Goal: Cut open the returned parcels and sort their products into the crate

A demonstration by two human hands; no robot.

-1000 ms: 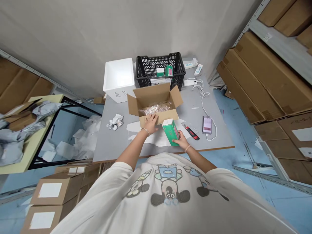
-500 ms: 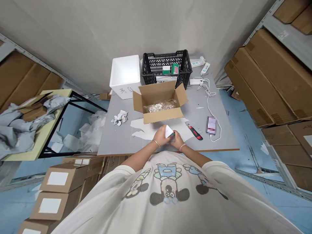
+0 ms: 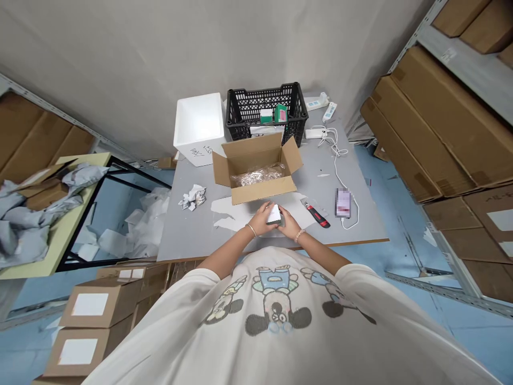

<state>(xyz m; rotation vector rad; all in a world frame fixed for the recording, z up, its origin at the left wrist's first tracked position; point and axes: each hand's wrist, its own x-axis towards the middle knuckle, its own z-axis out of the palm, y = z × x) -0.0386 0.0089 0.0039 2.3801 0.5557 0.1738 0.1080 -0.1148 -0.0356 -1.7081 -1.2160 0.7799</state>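
Between my two hands is a small white and dark box (image 3: 274, 215), held over the near part of the grey table. My left hand (image 3: 261, 220) grips its left side, and my right hand (image 3: 288, 222) is closed on its right side. Just beyond them stands an open cardboard box (image 3: 262, 191) with its flaps spread and clear plastic wrap (image 3: 258, 175) inside. Torn white paper (image 3: 226, 214) lies under and around my hands. To the right of my right hand rests a red and black utility knife (image 3: 318, 215).
A black plastic crate (image 3: 296, 113) holding small green and white boxes stands at the back, beside a white foam box (image 3: 199, 120). Crumpled paper (image 3: 193, 197) lies on the left. A phone (image 3: 343, 203) on a white cable and power strips (image 3: 316, 133) are on the right.
The small box has been turned in my hands, so its white face now points up. My right hand has shifted to its right side. The view has moved slightly.
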